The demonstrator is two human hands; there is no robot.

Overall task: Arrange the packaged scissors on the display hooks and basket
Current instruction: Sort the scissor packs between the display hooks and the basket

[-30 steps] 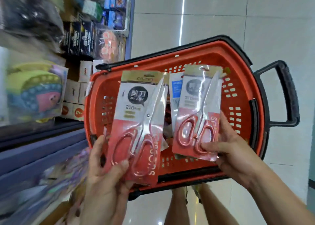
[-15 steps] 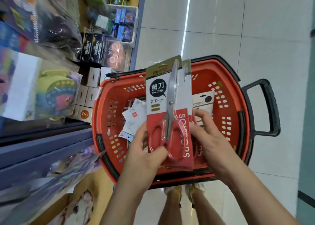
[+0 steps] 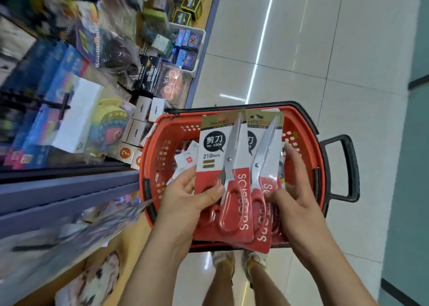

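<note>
Front scissors pack (image 3: 213,143) and back scissors pack (image 3: 267,143) fanned above the basket (image 3: 153,148)

Open tiled floor (image 3: 348,62) from 12 round to 4 o'clock; crowded shelf (image 3: 69,189) edge at 9, just beside the basket rim; black handle (image 3: 351,166) jutting out at 3. Stacked almost flush half a second back, now spread apart, with the back scissors pack showing at 3 o'clock of the front one. Left hand (image 3: 185,196) pinching the front scissors pack low on its left side, thumb on top, fingers behind. Right hand (image 3: 294,201) gripping the back scissors pack, thumb on the red lower part, fingers up along the right edge. Inside the basket at 9 o'clock — small white packets (image 3: 185,159), partly hidden.
</note>
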